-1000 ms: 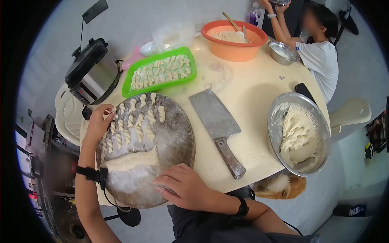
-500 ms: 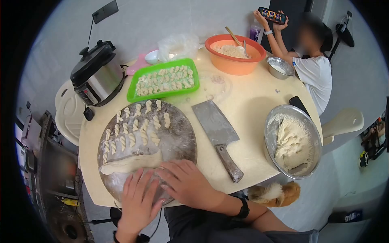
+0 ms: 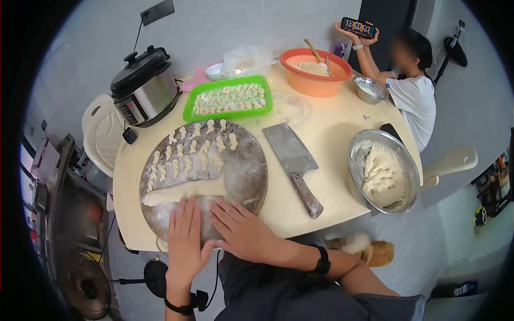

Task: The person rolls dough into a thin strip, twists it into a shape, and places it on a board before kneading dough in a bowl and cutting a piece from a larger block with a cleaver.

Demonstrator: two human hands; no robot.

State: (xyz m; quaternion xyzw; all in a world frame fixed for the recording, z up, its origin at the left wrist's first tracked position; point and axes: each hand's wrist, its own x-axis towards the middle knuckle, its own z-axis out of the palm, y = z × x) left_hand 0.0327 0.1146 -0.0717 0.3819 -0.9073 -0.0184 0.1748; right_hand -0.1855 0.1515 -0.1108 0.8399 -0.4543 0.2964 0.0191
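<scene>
My left hand (image 3: 184,232) lies palm down with fingers stretched on the near part of the round floured board (image 3: 243,160). Its fingertips are close to the near edge of a long flattened strip of dough (image 3: 187,191). Beside it, my right hand (image 3: 238,227) is also flat on the board, fingers spread a little and angled left; the thumbs meet or nearly meet. What lies beneath the palms is hidden. Beyond the strip, several small twisted dough pieces (image 3: 187,162) sit in rows. To the right of the board rests a cleaver (image 3: 292,152) with a worn handle.
A green tray (image 3: 269,104) holds many dough twists. An orange basin (image 3: 313,85), a small metal bowl (image 3: 370,95) and a steel bowl (image 3: 357,187) with dough stand on the table. At left is a pressure cooker (image 3: 142,88). Another person (image 3: 412,107) holds a phone (image 3: 357,28); a furry animal (image 3: 375,252) is below.
My view has shifted, so the table appears higher and farther right. My hands have drawn slightly apart and lie flatter, their fingers straighter than before.
</scene>
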